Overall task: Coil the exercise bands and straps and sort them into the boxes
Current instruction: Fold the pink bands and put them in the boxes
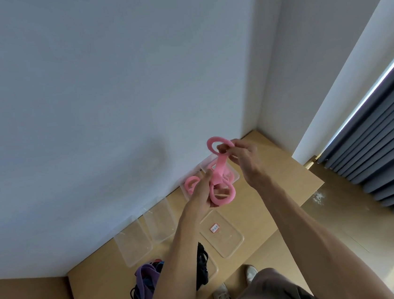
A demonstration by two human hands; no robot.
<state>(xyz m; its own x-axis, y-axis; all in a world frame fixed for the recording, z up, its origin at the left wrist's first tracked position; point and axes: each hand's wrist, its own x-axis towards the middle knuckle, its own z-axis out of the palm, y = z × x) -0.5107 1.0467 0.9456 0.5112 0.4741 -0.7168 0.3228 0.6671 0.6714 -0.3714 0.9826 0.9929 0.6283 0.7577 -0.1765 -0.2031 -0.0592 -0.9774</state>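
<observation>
Pink figure-eight band hangs in the air between both hands, above the far end of the wooden table. It has a loop at each end joined by a thicker middle stem. The right hand pinches the upper loop with curled fingers; the left hand holds the lower loop and stem, its fingers wrapped partly around them.

It looks like soft, light foam-covered rubber: it should bend easily and spring back, so a fold probably has to be held until it lies in a box. The loops seem the best places to hold, being grippy rather than slick.

Directly beneath, a clear box against the wall already holds more pink bands. Two empty clear boxes stand to the left of it, and a lid with a red label lies nearer. A purple and dark heap of straps waits at the near edge.
</observation>
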